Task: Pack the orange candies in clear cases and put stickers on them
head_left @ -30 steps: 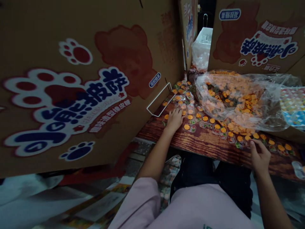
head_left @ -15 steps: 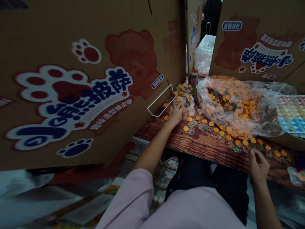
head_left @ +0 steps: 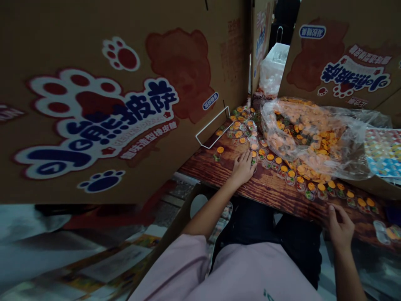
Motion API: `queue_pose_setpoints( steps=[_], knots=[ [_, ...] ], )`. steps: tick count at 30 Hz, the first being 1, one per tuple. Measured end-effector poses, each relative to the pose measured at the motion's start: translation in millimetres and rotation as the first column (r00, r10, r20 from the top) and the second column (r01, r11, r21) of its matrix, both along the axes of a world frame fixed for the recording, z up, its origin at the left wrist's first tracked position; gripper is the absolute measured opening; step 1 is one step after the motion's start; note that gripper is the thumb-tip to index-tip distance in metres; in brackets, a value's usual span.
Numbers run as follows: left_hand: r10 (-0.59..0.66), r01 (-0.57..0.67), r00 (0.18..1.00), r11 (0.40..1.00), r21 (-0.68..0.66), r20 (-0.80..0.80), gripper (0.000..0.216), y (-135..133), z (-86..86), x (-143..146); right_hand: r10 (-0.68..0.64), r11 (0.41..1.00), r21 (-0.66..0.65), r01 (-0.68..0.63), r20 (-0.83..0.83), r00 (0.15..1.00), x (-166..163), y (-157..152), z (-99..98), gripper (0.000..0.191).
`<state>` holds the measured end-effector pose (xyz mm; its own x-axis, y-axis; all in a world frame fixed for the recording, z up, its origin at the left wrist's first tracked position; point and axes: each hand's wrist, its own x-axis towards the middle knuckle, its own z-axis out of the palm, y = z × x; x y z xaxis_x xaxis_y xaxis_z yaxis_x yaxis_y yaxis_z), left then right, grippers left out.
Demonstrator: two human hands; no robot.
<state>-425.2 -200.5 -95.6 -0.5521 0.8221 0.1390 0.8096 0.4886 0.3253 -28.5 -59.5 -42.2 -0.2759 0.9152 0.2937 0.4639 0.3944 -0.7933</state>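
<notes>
My left hand [head_left: 243, 169] lies low on the wood-patterned tabletop [head_left: 209, 167], fingers stretched forward. Its fingertips touch a small clear pack [head_left: 253, 154] with an orange disc and green bits, partly hidden by the hand. Similar clear packs run in a line to the right, such as one pack [head_left: 290, 175]. Near the table's front edge is my right hand [head_left: 341, 228], thumb and forefinger close together; anything between them is too small to see. A large clear plastic bag [head_left: 272, 138] full of orange pieces stands behind the line.
A big printed cardboard box [head_left: 188, 167] walls off the left, with a white wire frame [head_left: 213, 129] at its lower corner. Another carton [head_left: 344, 25] rises behind the bag. At the right lies a sheet of colourful pieces [head_left: 384, 152]. A white bagged bin [head_left: 275, 62] stands at the back.
My left hand has moved right and nearer, from the cluster at the back to the line's left end. One pack now shows apart on the left. My right hand stays nearly still.
</notes>
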Motion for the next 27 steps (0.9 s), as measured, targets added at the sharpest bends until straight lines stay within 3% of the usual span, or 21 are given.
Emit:
queue_pose_setpoints(
  steps=[5, 8, 14, 16, 18, 20, 21, 22, 24, 27],
  knots=[
    [-0.095, 0.095, 0.995, 0.995, 0.000, -0.004, 0.059, -29, 3.5, -3, -0.039, 0.999, -0.010, 0.039, -0.022, 0.999, 2, -4, -1.9, 0.045],
    [-0.065, 0.063, 0.997, 0.997, 0.041, 0.044, 0.058, -45, -0.9, -8, -0.037, 0.999, -0.004, 0.037, -0.012, 0.999, -2, -2, -1.7, 0.048],
    [-0.095, -0.002, 0.952, 0.949, 0.316, 0.290, 0.056, -45, -9.4, -30, -0.013, 1.000, -0.028, 0.012, -0.054, 0.998, -24, 8, 11.7, 0.053],
    [0.008, -0.124, 0.959, 0.911, 0.393, 0.284, 0.049, -46, -3.0, -35, -0.014, 1.000, -0.016, 0.013, -0.082, 0.997, -29, 9, 17.7, 0.051],
    [0.287, -0.351, 0.933, 0.854, 0.383, 0.217, 0.046, -53, 6.2, -40, 0.004, 1.000, 0.031, -0.002, -0.087, 0.996, -32, 8, 23.6, 0.047],
    [0.575, -0.584, 0.809, 0.758, 0.291, 0.125, 0.057, -63, 13.8, -45, 0.041, 0.995, 0.090, -0.034, -0.069, 0.997, -37, 10, 29.5, 0.042],
    [0.654, -0.655, 0.751, 0.722, 0.224, 0.090, 0.068, -68, 15.7, -48, 0.062, 0.992, 0.117, -0.055, -0.057, 0.996, -40, 13, 32.7, 0.039],
    [0.681, -0.682, 0.729, 0.714, 0.158, 0.069, 0.076, -72, 16.1, -51, 0.086, 0.986, 0.144, -0.079, -0.045, 0.995, -45, 18, 36.1, 0.037],
    [0.642, -0.645, 0.764, 0.761, 0.070, 0.060, 0.076, -78, 13.1, -59, 0.123, 0.970, 0.214, -0.115, -0.023, 0.992, -59, 36, 44.7, 0.035],
    [0.559, -0.562, 0.827, 0.824, 0.076, 0.052, 0.073, -85, 6.5, -70, 0.133, 0.935, 0.317, -0.157, 0.097, 0.986, -89, 79, 63.2, 0.036]
  ],
)
